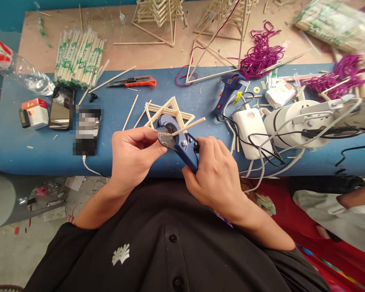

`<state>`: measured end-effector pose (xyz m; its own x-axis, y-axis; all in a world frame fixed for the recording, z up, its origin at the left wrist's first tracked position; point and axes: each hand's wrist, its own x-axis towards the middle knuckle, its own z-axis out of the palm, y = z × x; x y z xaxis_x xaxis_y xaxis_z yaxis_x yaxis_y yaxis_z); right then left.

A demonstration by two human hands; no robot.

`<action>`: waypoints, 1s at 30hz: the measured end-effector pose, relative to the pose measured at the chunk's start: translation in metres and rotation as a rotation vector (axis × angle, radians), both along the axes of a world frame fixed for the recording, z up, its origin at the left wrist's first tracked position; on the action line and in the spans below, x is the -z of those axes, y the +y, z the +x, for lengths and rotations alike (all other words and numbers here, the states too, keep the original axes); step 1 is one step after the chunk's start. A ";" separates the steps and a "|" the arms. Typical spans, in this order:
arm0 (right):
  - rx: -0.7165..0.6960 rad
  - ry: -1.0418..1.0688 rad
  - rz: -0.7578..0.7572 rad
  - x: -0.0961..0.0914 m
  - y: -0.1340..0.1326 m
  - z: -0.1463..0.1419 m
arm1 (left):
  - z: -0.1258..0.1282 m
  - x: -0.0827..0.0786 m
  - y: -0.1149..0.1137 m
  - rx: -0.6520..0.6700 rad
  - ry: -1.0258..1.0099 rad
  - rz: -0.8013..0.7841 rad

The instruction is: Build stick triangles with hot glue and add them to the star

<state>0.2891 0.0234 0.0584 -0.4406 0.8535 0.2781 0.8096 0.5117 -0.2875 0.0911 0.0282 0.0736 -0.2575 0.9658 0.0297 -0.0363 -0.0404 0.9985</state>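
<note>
My right hand (214,172) is wrapped round the handles of a blue cutter (179,142). A thin wooden stick (189,125) lies in the cutter's jaw and points up to the right. My left hand (134,154) is closed and pinches the stick's near end beside the steel blade. Both hands hover over the front edge of the blue table (115,109). Just behind the cutter a star of glued sticks (167,111) lies flat on the table.
A blue glue gun (229,87), white power units with cables (252,132), an orange utility knife (136,82), two phones (61,107), wrapped chopstick packs (79,56), purple yarn (261,52) and stick frames (158,14) crowd the table. Another person's arm (355,196) is at right.
</note>
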 end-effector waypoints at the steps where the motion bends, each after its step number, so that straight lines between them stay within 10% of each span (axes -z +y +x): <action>1: 0.002 0.003 0.004 0.000 0.000 0.000 | 0.000 0.000 0.000 0.003 -0.002 0.006; 30: 0.193 0.289 -0.373 0.000 0.046 0.012 | 0.010 -0.034 0.046 0.012 0.903 0.413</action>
<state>0.3007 0.0696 0.0580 -0.2150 0.9763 0.0261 0.7396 0.1802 -0.6484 0.1006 0.0739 0.1072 0.0377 0.8380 0.5443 0.7285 -0.3959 0.5591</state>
